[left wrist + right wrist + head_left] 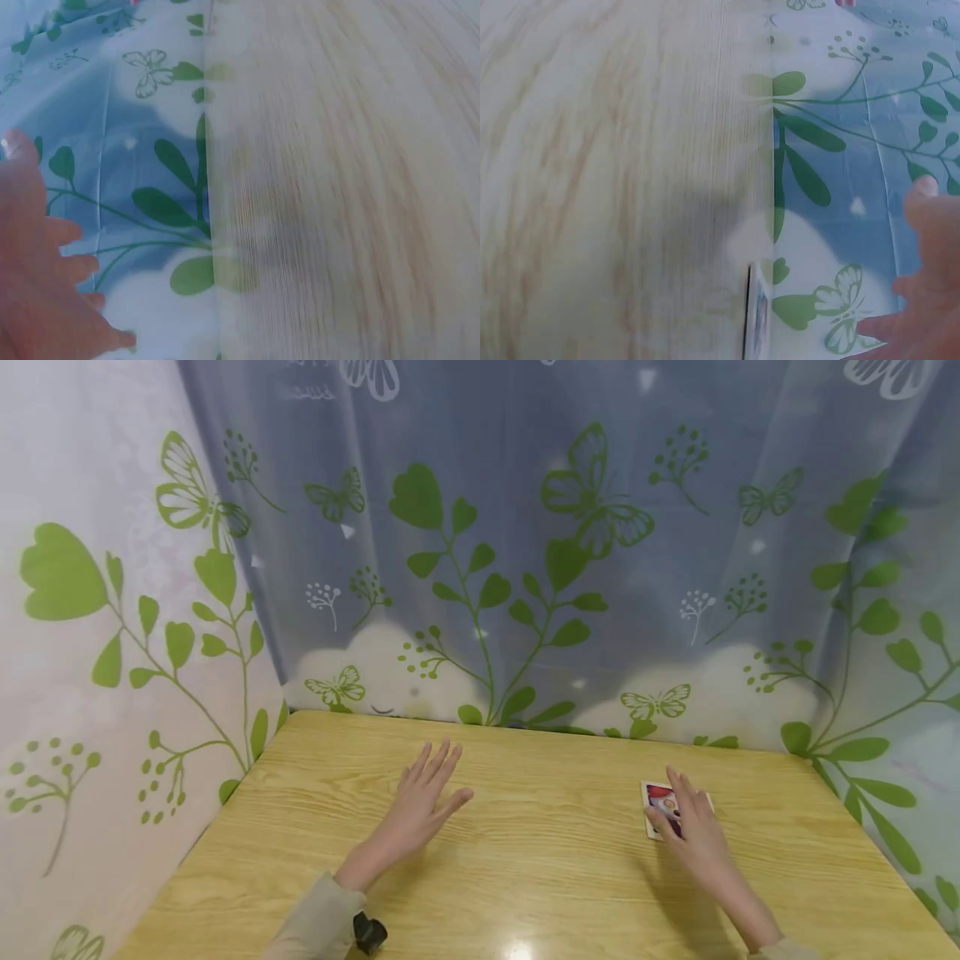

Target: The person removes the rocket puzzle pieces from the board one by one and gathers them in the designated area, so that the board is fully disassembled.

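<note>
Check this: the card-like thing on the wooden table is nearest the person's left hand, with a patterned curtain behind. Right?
Wrong hand: the head view shows the card-like thing nearest the right hand; wooden table and patterned curtain are correct.

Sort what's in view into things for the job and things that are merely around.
Likely for the job:
picture card
right hand, overlapping the card in the head view
left hand, apart from it

Merely around:
wooden table
patterned curtain
black item by the left cuff
</note>
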`<state>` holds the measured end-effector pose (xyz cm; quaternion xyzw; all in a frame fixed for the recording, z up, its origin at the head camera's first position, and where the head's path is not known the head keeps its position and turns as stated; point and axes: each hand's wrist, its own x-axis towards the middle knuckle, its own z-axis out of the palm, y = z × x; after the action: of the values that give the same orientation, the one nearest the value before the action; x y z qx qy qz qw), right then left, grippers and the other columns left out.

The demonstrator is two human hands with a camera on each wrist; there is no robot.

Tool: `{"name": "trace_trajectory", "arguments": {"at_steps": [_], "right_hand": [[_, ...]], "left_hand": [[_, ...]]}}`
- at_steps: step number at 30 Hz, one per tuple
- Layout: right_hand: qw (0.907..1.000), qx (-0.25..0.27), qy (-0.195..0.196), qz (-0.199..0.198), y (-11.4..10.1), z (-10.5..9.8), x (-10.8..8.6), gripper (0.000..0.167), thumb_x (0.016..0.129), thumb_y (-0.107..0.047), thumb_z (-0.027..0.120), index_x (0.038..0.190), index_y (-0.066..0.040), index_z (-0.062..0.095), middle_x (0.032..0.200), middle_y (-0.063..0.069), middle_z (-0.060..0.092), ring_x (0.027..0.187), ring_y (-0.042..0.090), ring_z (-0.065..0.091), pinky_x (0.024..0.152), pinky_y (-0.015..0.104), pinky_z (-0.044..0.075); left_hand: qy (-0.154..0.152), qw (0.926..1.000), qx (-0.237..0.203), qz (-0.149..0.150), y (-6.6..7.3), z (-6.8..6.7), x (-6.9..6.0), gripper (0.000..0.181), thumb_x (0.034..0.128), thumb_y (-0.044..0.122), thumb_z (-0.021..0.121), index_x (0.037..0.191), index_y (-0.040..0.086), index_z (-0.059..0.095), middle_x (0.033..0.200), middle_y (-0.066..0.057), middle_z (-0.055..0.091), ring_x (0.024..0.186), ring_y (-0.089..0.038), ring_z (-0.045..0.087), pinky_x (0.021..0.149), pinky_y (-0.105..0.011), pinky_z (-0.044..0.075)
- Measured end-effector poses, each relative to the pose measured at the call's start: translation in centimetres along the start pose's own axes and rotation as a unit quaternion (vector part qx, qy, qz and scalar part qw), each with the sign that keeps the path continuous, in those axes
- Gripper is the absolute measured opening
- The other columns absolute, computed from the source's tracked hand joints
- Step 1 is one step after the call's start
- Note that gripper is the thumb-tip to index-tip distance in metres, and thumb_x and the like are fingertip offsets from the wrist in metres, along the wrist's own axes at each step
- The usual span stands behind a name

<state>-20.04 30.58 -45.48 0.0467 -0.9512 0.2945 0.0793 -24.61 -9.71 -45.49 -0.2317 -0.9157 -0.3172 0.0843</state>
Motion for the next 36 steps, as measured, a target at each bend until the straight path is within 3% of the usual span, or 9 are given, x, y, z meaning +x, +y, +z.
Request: {"name": "trace_trajectory", "arguments": {"at_steps": [3, 6, 13, 16, 22, 29, 36], "right_hand": [[0.9991, 0.028, 0.030, -0.003, 0.5, -0.4, 0.2, 0.073, 0.107, -0.033, 0.052, 0.159, 0.005, 0.018, 0.155, 0.041, 0.023, 0.139, 0.066, 0.020, 0.106, 0.079, 0.023], [0.9980, 0.040, 0.044, 0.018, 1.0, -0.8, 0.3, 0.069, 0.108, -0.035, 0.048, 0.158, 0.005, 0.021, 0.155, 0.040, 0.026, 0.138, 0.063, 0.027, 0.108, 0.075, 0.027], [0.9933, 0.072, 0.066, 0.063, 2.5, -1.9, 0.0, 0.064, 0.110, -0.038, 0.038, 0.156, 0.005, 0.028, 0.154, 0.040, 0.029, 0.138, 0.059, 0.033, 0.107, 0.067, 0.036], [0.9907, 0.085, 0.073, 0.078, 3.2, -2.4, 0.0, 0.063, 0.110, -0.038, 0.037, 0.155, 0.007, 0.030, 0.150, 0.041, 0.034, 0.136, 0.058, 0.037, 0.106, 0.064, 0.039], [0.9890, 0.058, 0.091, 0.101, 4.7, -2.9, 0.2, 0.062, 0.111, -0.038, 0.034, 0.149, 0.010, 0.040, 0.142, 0.037, 0.045, 0.128, 0.059, 0.044, 0.105, 0.068, 0.037], [0.9858, 0.063, 0.056, 0.145, 6.5, -3.5, 0.9, 0.070, 0.110, -0.046, 0.028, 0.148, 0.012, 0.039, 0.147, 0.035, 0.038, 0.137, 0.058, 0.033, 0.113, 0.065, 0.028], [0.9856, 0.052, 0.026, 0.159, 7.8, -3.7, 1.5, 0.071, 0.111, -0.044, 0.025, 0.145, 0.016, 0.040, 0.143, 0.036, 0.041, 0.135, 0.056, 0.037, 0.112, 0.064, 0.031]], "left_hand": [[0.001, 0.9967, -0.079, 0.017, 0.6, 0.2, 0.5, 0.066, 0.1076, 0.038, 0.048, 0.161, 0.008, 0.023, 0.167, -0.012, 0.017, 0.156, -0.035, 0.005, 0.120, -0.067, 0.008], [-0.001, 0.9880, -0.153, 0.019, 1.2, 0.5, 0.9, 0.060, 0.1100, 0.034, 0.043, 0.161, 0.010, 0.024, 0.167, -0.009, 0.019, 0.156, -0.033, 0.010, 0.122, -0.063, 0.010], [0.006, 0.9524, -0.305, -0.013, 2.7, 1.9, 2.1, 0.051, 0.1127, 0.033, 0.033, 0.159, 0.011, 0.034, 0.165, -0.008, 0.029, 0.153, -0.028, 0.025, 0.124, -0.050, 0.021], [0.017, 0.9422, -0.334, -0.023, 3.3, 2.7, 2.7, 0.052, 0.1129, 0.036, 0.030, 0.157, 0.008, 0.038, 0.162, -0.011, 0.034, 0.150, -0.031, 0.031, 0.123, -0.050, 0.024], [0.010, 0.9315, -0.363, -0.022, 4.5, 4.2, 3.9, 0.055, 0.1132, 0.037, 0.026, 0.155, 0.003, 0.039, 0.157, -0.019, 0.042, 0.144, -0.037, 0.040, 0.117, -0.055, 0.032], [0.004, 0.9133, -0.407, -0.023, 6.0, 6.4, 5.5, 0.057, 0.1134, 0.036, 0.025, 0.150, -0.003, 0.045, 0.152, -0.020, 0.048, 0.138, -0.036, 0.049, 0.112, -0.055, 0.040], [-0.013, 0.8892, -0.456, -0.042, 7.2, 8.7, 6.6, 0.061, 0.1134, 0.037, 0.023, 0.146, -0.008, 0.046, 0.149, -0.025, 0.049, 0.137, -0.039, 0.050, 0.112, -0.054, 0.041]]}}
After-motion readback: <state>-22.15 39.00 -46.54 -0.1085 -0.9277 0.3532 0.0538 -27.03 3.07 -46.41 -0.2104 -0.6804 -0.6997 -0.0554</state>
